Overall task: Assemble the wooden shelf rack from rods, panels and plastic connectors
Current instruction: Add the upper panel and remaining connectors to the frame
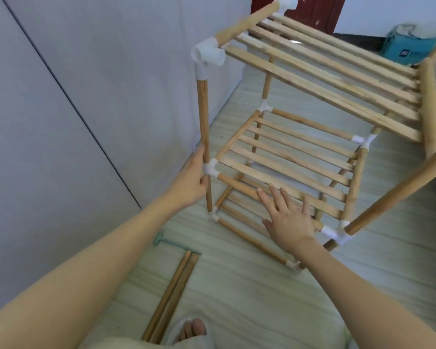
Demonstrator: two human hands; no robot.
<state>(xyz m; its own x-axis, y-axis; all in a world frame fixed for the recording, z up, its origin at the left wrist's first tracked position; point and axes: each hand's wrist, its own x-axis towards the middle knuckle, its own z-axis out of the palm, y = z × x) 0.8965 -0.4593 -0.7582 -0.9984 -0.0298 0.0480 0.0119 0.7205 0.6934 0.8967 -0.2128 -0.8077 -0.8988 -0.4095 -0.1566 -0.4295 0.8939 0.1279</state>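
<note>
On the pale floor [237,298] beside the grey wall [61,122], a three-tier shelf rack [300,152] is seen standing, largely assembled and apparently tilted in view. Top slatted panel [325,71], middle slatted panel [287,157] and a bottom tier near the floor are all seated between rods and white plastic connectors.

Left hand [189,182]: fingers curled round the near-left upright rod [204,117], gripping it at the level of the middle-tier corner connector [210,170], which is touched by the thumb side. The long axis of this rod runs near vertical, up to an open-socketed top connector [208,52].

Right hand [287,217]: held flat, fingers spread and straight, nothing grasped. Its fingertips lie over the middle tier's front rail [237,185]; whether contact is made with the rail or slats cannot be told.

Two spare rods [171,295] are noted lying side by side on the floor, near the person's slippered foot [189,331], with a pale green mallet-like tool [161,240] just beyond their far ends. A teal box [408,46] stands by the far wall.

Judgement: the key relation is that the front rail runs horizontally away from the left-hand grip, rightward toward the near-right connector [335,233]. The right hand is the nearer to that rail. A press to seat the rail or panel would likely be made by the right hand while the upright is braced by the left. The empty top sockets suggest that the spare rods remain to be fitted.
</note>
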